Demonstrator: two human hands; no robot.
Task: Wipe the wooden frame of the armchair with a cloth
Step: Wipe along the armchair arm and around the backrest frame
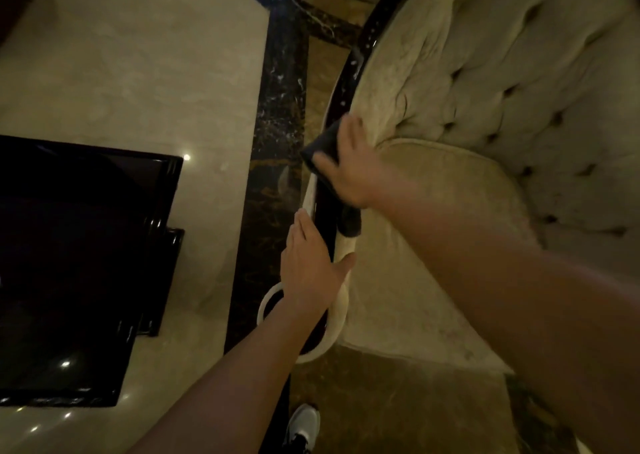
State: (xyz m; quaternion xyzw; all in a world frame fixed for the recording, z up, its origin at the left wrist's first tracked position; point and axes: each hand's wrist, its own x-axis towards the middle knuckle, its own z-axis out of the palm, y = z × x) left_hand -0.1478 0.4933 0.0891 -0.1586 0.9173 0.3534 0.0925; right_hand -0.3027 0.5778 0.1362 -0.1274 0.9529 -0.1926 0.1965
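Both bare forearms reach forward and down over one armchair [485, 114], seen from above. The right hand [349, 166] lies palm down on the near armrest, where it meets the tufted backrest, its fingers spread and pressing one dark cloth [320, 145] onto the dark wooden frame [323, 211]; the thumb points toward the floor side and a loose end of the cloth hangs out below the wrist, over the cushion edge. The hand is somewhat blurred, so I cannot tell whether the fingers merely press the cloth or curl round it. The left hand [310, 266] rests flat and unclenched farther along the same armrest, nearer the person, fingers together pointing up the rail and thumb splayed toward the seat cushion [398, 301]; it holds nothing. The two hands are near each other but apart. On the pale marble floor [138, 72] to the left stands one glossy black bench [79, 263]. One white shoe [304, 426] shows at the lower edge
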